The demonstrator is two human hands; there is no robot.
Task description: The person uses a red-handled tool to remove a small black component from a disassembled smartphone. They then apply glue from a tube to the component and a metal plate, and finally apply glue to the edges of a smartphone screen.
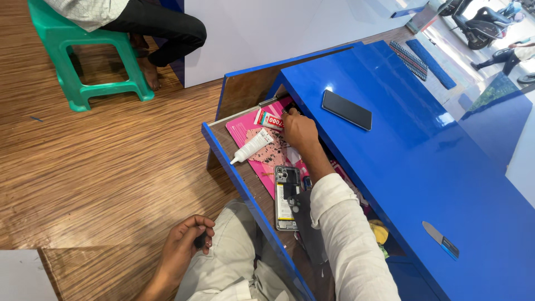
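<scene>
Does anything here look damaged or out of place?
Yes. A phone lies in the open drawer without its back cover, insides exposed. The pink mat under it looks worn and stained. The right hand reaches past a white tube.

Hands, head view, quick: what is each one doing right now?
Left hand: fingers curled, resting on the thigh; a small dark item may be inside, cannot be told.
Right hand: reaching into the open drawer, fingertips hidden; grip cannot be told.

— What is surrounding the blue counter (423, 167)?
— Striped wood-grain flooring (111, 161) is catching daylight; a green plastic stool (72, 61) is standing beside a white wall panel (267, 33) — a doorway is glowing beyond.
</scene>
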